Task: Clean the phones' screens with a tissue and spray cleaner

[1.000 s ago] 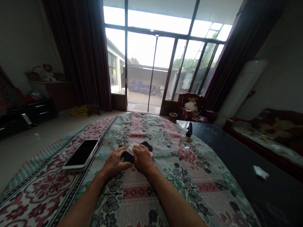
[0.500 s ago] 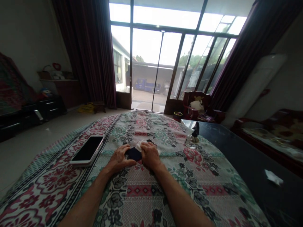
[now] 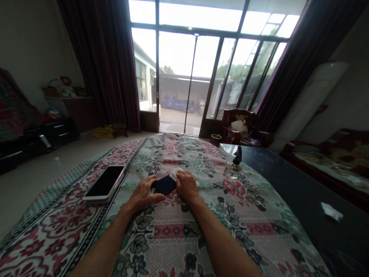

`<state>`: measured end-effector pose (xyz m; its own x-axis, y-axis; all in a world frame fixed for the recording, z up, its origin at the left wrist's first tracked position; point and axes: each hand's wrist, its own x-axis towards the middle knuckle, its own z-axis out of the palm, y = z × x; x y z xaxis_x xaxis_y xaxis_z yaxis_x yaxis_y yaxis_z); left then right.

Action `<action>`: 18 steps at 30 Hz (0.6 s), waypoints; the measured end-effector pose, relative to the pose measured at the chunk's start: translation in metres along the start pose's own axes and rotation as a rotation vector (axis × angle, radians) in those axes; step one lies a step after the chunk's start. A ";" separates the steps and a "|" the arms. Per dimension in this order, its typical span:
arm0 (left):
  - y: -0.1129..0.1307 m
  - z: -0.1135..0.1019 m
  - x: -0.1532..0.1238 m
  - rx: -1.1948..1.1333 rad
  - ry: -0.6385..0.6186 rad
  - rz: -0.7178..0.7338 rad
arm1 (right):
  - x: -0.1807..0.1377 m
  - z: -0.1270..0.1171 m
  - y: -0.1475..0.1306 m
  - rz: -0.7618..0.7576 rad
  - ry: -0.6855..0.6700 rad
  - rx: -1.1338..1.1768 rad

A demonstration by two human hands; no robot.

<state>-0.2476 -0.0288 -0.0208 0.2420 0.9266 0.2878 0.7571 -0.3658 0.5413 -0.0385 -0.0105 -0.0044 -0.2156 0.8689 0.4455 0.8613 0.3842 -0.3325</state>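
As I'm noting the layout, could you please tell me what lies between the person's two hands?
In the head view, a flat dark blue object lies between the left hand and right hand, with white material against the latter.

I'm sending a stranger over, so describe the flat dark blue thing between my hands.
Facing the glass doors, find the flowered cloth. On it, between the left hand and right hand, is the dark blue thing. It looks smaller than its neighbour, the white-edged device on the left.
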 end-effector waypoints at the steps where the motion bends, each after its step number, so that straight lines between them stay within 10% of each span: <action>1: 0.000 0.000 0.000 0.003 -0.001 0.000 | 0.001 -0.001 0.003 0.033 0.009 -0.009; 18: 0.001 0.001 0.000 0.004 0.021 -0.001 | -0.015 0.002 -0.022 -0.173 -0.037 0.100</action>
<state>-0.2463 -0.0297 -0.0206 0.2287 0.9249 0.3037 0.7595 -0.3647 0.5386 -0.0546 -0.0318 -0.0055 -0.3750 0.7972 0.4731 0.7601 0.5566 -0.3354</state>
